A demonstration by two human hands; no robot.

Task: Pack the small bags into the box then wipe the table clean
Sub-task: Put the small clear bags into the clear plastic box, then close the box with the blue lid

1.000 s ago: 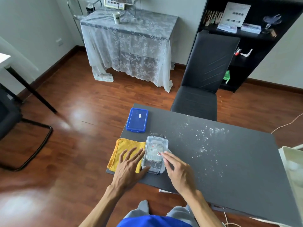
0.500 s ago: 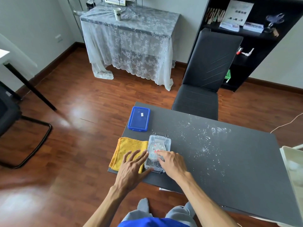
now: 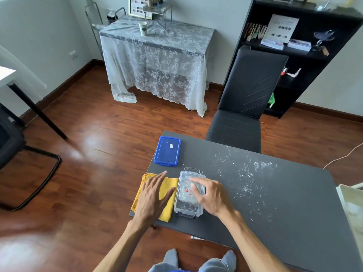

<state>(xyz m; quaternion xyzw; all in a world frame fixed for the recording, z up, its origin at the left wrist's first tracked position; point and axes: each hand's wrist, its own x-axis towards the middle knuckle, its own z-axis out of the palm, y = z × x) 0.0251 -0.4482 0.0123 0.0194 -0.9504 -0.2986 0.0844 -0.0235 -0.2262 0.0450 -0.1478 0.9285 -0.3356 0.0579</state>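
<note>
A clear plastic box stands open near the front left of the dark table. Small clear bags with red marks lie inside it. My right hand rests over the box, fingers spread and pressing down on the bags. My left hand lies flat with fingers apart on a yellow cloth just left of the box. The box's blue lid lies flat at the table's far left corner. White powder is scattered across the table's middle.
A black chair stands behind the table. A lace-covered side table and a black shelf unit stand along the far wall. A white object sits at the table's right edge. Another chair's frame is on the left.
My right hand has moved from the box's right side to over its top, onto the bags. My left hand has shifted further left onto the cloth, away from the box.
</note>
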